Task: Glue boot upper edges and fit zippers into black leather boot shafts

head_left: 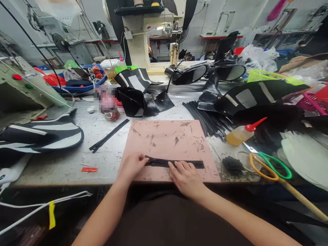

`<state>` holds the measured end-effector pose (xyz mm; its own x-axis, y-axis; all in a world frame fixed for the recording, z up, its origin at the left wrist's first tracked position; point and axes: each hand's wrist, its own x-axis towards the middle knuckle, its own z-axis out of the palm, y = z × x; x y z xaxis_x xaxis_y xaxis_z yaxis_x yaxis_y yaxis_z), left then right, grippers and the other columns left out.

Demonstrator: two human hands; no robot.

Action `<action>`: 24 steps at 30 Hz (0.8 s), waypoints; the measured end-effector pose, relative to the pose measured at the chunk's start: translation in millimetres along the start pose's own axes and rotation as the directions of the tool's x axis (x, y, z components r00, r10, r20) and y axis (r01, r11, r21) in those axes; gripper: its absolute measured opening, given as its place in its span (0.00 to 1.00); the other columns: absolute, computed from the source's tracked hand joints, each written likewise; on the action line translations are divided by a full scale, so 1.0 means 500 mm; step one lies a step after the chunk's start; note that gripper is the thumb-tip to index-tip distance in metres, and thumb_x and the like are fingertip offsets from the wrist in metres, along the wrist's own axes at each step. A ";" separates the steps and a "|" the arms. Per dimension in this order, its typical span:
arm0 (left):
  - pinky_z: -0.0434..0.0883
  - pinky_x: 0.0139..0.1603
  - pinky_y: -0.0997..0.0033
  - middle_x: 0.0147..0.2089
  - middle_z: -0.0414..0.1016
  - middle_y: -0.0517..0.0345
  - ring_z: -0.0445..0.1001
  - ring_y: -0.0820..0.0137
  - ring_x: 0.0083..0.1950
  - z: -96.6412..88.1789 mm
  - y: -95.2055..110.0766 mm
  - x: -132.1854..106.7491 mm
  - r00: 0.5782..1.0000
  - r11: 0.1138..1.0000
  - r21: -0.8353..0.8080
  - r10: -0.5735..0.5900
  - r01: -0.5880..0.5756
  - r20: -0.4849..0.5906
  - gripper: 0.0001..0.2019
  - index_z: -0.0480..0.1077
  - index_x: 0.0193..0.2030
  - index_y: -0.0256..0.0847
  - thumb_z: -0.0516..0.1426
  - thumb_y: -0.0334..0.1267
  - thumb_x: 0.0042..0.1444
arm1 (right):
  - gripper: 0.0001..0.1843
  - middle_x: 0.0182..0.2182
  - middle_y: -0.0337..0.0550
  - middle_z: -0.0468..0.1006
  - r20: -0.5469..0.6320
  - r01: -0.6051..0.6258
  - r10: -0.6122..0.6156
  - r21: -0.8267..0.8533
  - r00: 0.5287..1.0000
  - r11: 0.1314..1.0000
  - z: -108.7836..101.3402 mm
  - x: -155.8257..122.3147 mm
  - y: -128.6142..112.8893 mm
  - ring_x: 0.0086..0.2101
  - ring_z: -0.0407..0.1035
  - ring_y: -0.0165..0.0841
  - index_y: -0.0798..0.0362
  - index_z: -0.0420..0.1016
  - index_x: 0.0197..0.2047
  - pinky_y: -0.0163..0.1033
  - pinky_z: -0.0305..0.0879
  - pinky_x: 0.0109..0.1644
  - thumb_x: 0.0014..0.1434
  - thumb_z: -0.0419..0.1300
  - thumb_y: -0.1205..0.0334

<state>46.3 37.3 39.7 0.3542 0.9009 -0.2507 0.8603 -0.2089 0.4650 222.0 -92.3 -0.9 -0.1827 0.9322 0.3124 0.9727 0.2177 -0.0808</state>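
A black zipper [176,163] lies flat along the near edge of a pink work board [169,140]. My left hand [132,165] rests on the zipper's left end, fingers curled and pinching it against the board. My right hand [186,176] lies on the zipper near its middle, fingers stretched flat and pressing it down. A second black zipper [109,136] lies loose on the table left of the board.
A glue bottle with a red nozzle [242,134], green and orange scissors [269,165] and a stack of black strips [207,118] lie right of the board. Black boot uppers [143,97] and black-and-white pieces [38,135] crowd the table. A sewing machine [146,34] stands behind.
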 end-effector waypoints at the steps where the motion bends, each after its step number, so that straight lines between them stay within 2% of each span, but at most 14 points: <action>1: 0.60 0.29 0.73 0.25 0.71 0.59 0.68 0.69 0.29 -0.005 -0.011 0.001 1.000 1.000 -0.011 -0.019 0.019 0.004 0.10 0.66 0.22 0.39 0.53 0.41 0.50 | 0.20 0.40 0.52 0.72 -0.004 -0.003 0.003 0.004 1.000 1.000 0.001 -0.001 0.002 0.39 0.62 0.40 0.57 0.67 0.53 0.43 0.53 0.39 0.58 0.50 0.62; 4: 0.61 0.30 0.74 0.25 0.71 0.60 0.68 0.70 0.30 -0.008 -0.029 0.006 0.999 0.998 -0.052 -0.033 0.034 0.023 0.10 0.66 0.22 0.40 0.53 0.41 0.49 | 0.19 0.40 0.52 0.72 -0.017 -0.013 0.013 0.009 1.000 1.000 0.002 -0.002 0.003 0.40 0.62 0.40 0.56 0.67 0.53 0.43 0.53 0.39 0.58 0.51 0.61; 8: 0.62 0.30 0.74 0.25 0.70 0.61 0.68 0.70 0.30 -0.004 -0.032 0.007 0.999 0.994 -0.108 -0.031 0.034 0.033 0.09 0.66 0.21 0.39 0.53 0.41 0.47 | 0.19 0.40 0.51 0.73 -0.035 -0.007 0.007 0.010 0.999 1.000 -0.002 -0.004 0.002 0.40 0.63 0.39 0.56 0.68 0.52 0.42 0.54 0.40 0.59 0.49 0.62; 12: 0.61 0.28 0.74 0.22 0.68 0.62 0.67 0.72 0.27 -0.005 -0.031 -0.021 0.999 0.987 -0.158 -0.029 0.032 0.022 0.09 0.65 0.21 0.39 0.53 0.41 0.47 | 0.18 0.38 0.51 0.73 -0.069 0.029 -0.026 0.044 0.997 0.999 -0.007 -0.015 0.010 0.39 0.64 0.38 0.57 0.70 0.49 0.41 0.55 0.42 0.60 0.48 0.62; 16: 0.57 0.27 0.73 0.21 0.64 0.63 0.63 0.73 0.25 0.011 -0.025 -0.065 0.998 0.986 -0.170 -0.008 -0.004 -0.070 0.09 0.61 0.18 0.40 0.54 0.36 0.45 | 0.18 0.37 0.52 0.73 -0.138 0.070 -0.062 0.052 0.988 0.996 -0.002 -0.031 0.021 0.38 0.65 0.39 0.57 0.72 0.46 0.42 0.58 0.42 0.61 0.45 0.62; 19: 0.57 0.29 0.73 0.22 0.63 0.63 0.62 0.73 0.26 0.018 -0.027 -0.080 0.985 0.979 -0.201 -0.007 -0.028 -0.171 0.09 0.59 0.16 0.40 0.56 0.32 0.42 | 0.18 0.36 0.51 0.74 -0.191 0.105 -0.091 0.067 0.977 0.992 0.006 -0.034 0.026 0.36 0.66 0.39 0.55 0.72 0.45 0.42 0.60 0.40 0.61 0.45 0.60; 22: 0.60 0.33 0.72 0.24 0.64 0.63 0.64 0.72 0.30 -0.018 -0.067 -0.062 0.940 0.960 -0.281 -0.109 0.015 -0.323 0.09 0.61 0.17 0.40 0.60 0.31 0.38 | 0.16 0.34 0.48 0.75 -0.259 0.153 -0.128 0.079 0.957 0.985 0.012 -0.031 0.030 0.33 0.68 0.38 0.52 0.71 0.45 0.42 0.60 0.37 0.61 0.46 0.58; 24: 0.62 0.38 0.71 0.28 0.66 0.62 0.66 0.71 0.34 -0.073 -0.122 -0.038 0.857 0.926 -0.371 -0.248 0.073 -0.452 0.07 0.65 0.22 0.40 0.62 0.33 0.38 | 0.16 0.33 0.47 0.76 -0.311 0.187 -0.155 0.076 0.938 0.979 0.016 -0.031 0.037 0.32 0.69 0.38 0.50 0.70 0.46 0.41 0.61 0.35 0.60 0.46 0.57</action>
<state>-26.3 47.0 47.1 -0.0759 0.9957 0.0532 0.6863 0.0134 0.7272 241.5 -100.3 -14.6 -0.2779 0.7505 0.5996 0.9076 0.4096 -0.0921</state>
